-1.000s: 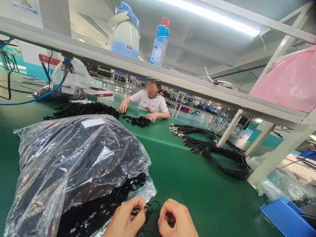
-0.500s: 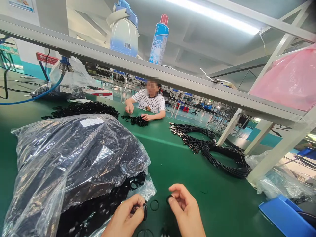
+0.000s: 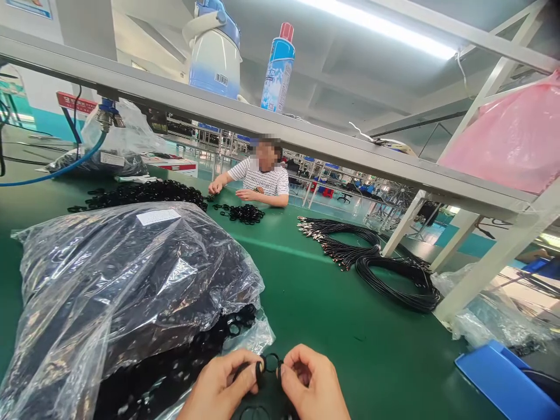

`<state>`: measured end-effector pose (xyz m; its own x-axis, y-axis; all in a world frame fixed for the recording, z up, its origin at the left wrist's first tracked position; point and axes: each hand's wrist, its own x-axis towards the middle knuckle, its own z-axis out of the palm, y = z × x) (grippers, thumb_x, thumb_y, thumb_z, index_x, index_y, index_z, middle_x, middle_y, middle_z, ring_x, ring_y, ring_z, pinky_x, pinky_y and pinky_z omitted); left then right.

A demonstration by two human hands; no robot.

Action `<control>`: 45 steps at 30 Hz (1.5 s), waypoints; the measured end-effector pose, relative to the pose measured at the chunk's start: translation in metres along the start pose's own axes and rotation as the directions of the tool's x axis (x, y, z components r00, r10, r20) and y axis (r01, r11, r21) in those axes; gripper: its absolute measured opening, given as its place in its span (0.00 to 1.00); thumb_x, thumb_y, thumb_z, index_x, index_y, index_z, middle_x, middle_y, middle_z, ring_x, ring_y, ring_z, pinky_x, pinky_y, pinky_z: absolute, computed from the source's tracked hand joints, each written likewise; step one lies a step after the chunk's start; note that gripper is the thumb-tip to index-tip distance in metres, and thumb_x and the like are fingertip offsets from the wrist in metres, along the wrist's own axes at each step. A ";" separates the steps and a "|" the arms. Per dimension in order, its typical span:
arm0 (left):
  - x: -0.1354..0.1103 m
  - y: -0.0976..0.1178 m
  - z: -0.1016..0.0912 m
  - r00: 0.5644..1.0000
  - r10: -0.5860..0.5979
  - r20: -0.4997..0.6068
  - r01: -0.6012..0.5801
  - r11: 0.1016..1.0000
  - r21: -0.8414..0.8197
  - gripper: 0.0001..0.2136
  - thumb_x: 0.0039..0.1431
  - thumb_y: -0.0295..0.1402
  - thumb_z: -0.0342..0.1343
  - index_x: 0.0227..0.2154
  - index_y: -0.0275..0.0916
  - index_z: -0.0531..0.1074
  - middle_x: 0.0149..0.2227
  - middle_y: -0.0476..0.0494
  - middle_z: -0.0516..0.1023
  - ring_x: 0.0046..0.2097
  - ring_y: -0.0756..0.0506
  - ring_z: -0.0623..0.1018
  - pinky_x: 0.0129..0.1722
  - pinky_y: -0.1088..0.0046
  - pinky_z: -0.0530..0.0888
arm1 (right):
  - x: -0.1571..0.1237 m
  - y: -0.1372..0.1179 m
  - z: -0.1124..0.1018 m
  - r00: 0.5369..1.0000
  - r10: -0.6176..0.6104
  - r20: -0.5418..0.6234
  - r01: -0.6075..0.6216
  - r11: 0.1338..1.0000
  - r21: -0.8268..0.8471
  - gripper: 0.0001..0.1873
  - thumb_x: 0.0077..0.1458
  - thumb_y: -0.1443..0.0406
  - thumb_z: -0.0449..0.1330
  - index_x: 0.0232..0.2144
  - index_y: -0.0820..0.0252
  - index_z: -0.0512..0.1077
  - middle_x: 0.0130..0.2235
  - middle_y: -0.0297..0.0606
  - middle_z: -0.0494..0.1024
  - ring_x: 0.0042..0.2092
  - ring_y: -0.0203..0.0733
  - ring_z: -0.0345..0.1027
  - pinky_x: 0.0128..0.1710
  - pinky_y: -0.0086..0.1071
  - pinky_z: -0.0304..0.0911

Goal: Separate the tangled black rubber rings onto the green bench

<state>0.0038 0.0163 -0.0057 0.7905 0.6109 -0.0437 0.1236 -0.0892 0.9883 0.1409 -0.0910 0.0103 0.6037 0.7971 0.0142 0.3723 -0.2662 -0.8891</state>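
Between thumb and fingers, my left hand (image 3: 227, 382) pinches a small black ring (image 3: 259, 373), seen nearly edge-on. My right hand (image 3: 308, 379) is closed on another black ring (image 3: 279, 370), mostly covered by the fingertips. The two hands are close together, a narrow gap apart. In that gap shows a thin black ring (image 3: 272, 363); I cannot tell whether the fingers touch it. More loose rings (image 3: 254, 413) lie on the table below the hands. To the left, a large clear plastic bag (image 3: 144, 274) full of black rings lies open towards me.
Coiled black cables (image 3: 394, 286) lie on the green table (image 3: 306, 286) at right, near a shelf post (image 3: 411, 224). A blue tray (image 3: 503, 379) is at lower right. Across the table a person (image 3: 265, 178) handles a black ring pile (image 3: 242, 213). A shelf (image 3: 306, 137) spans above.
My right hand has moved left with its ring, close up to my left hand. The person opposite has shifted both hands leftwards. The view has moved slightly.
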 end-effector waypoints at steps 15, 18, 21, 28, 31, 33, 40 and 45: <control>-0.003 0.007 0.002 1.000 0.004 -0.027 -0.003 0.998 0.057 0.16 0.57 0.47 0.52 0.26 0.38 0.69 0.26 0.51 0.66 0.32 0.47 0.65 0.32 0.74 0.63 | -0.002 -0.003 -0.001 0.994 -0.007 0.113 -0.002 0.997 0.080 0.07 0.42 0.68 0.57 0.21 0.63 0.74 0.21 0.33 0.70 0.24 0.33 0.57 0.24 0.26 0.50; -0.004 0.009 0.002 0.998 -0.026 -0.055 0.027 1.000 0.012 0.18 0.57 0.51 0.49 0.25 0.40 0.65 0.22 0.56 0.58 0.26 0.50 0.59 0.26 0.76 0.57 | 0.002 -0.006 -0.014 0.994 0.029 0.107 -0.043 0.991 0.128 0.06 0.42 0.66 0.56 0.19 0.63 0.71 0.21 0.31 0.67 0.25 0.33 0.55 0.26 0.27 0.50; -0.006 0.013 0.002 0.995 -0.068 -0.076 0.067 0.998 -0.006 0.19 0.57 0.53 0.48 0.25 0.41 0.62 0.18 0.59 0.51 0.22 0.51 0.54 0.22 0.76 0.51 | 0.003 -0.008 -0.020 0.993 0.041 0.109 -0.057 0.987 0.149 0.07 0.44 0.64 0.56 0.20 0.61 0.68 0.22 0.31 0.65 0.27 0.34 0.54 0.28 0.27 0.51; -0.007 0.013 0.006 1.000 0.004 0.023 -0.008 0.990 0.144 0.19 0.56 0.53 0.48 0.31 0.41 0.68 0.26 0.53 0.61 0.30 0.48 0.61 0.29 0.74 0.57 | -0.002 -0.004 0.000 0.998 0.035 0.060 -0.040 0.996 0.085 0.08 0.39 0.63 0.57 0.20 0.64 0.72 0.19 0.30 0.65 0.22 0.31 0.52 0.22 0.26 0.47; -0.007 0.010 0.007 0.999 0.024 0.040 -0.031 0.987 0.159 0.17 0.58 0.50 0.48 0.28 0.40 0.66 0.26 0.53 0.61 0.31 0.48 0.62 0.30 0.74 0.58 | -0.005 -0.006 0.005 0.998 0.023 0.063 -0.032 0.990 0.140 0.07 0.37 0.64 0.57 0.20 0.64 0.71 0.19 0.30 0.66 0.22 0.30 0.52 0.22 0.26 0.46; -0.006 0.010 0.006 1.000 -0.007 0.020 0.004 0.990 0.141 0.17 0.59 0.49 0.46 0.26 0.40 0.63 0.25 0.55 0.58 0.30 0.48 0.60 0.29 0.74 0.57 | -0.006 -0.008 0.003 0.997 0.045 0.070 -0.058 0.977 0.206 0.06 0.37 0.64 0.58 0.19 0.63 0.70 0.19 0.30 0.65 0.23 0.30 0.52 0.23 0.26 0.47; -0.009 0.016 0.007 1.000 -0.003 0.025 -0.001 0.992 0.127 0.18 0.59 0.52 0.45 0.29 0.41 0.64 0.25 0.55 0.57 0.30 0.48 0.60 0.30 0.74 0.57 | -0.005 0.005 0.004 0.991 0.018 0.129 -0.077 0.882 0.465 0.13 0.37 0.59 0.66 0.22 0.62 0.71 0.24 0.33 0.70 0.27 0.34 0.59 0.26 0.27 0.53; -0.012 0.018 0.008 0.998 -0.044 0.039 0.039 0.991 0.131 0.18 0.59 0.52 0.44 0.28 0.42 0.61 0.25 0.56 0.55 0.30 0.48 0.59 0.30 0.74 0.57 | -0.005 0.009 0.002 0.989 0.041 0.144 -0.097 0.907 0.409 0.10 0.37 0.62 0.66 0.22 0.62 0.72 0.23 0.31 0.70 0.26 0.32 0.58 0.28 0.26 0.53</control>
<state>0.0013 0.0014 0.0111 0.8072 0.5828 -0.0930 0.2313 -0.1675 0.9584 0.1401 -0.0960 0.0009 0.5106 0.8553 -0.0883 -0.0093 -0.0971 -0.9952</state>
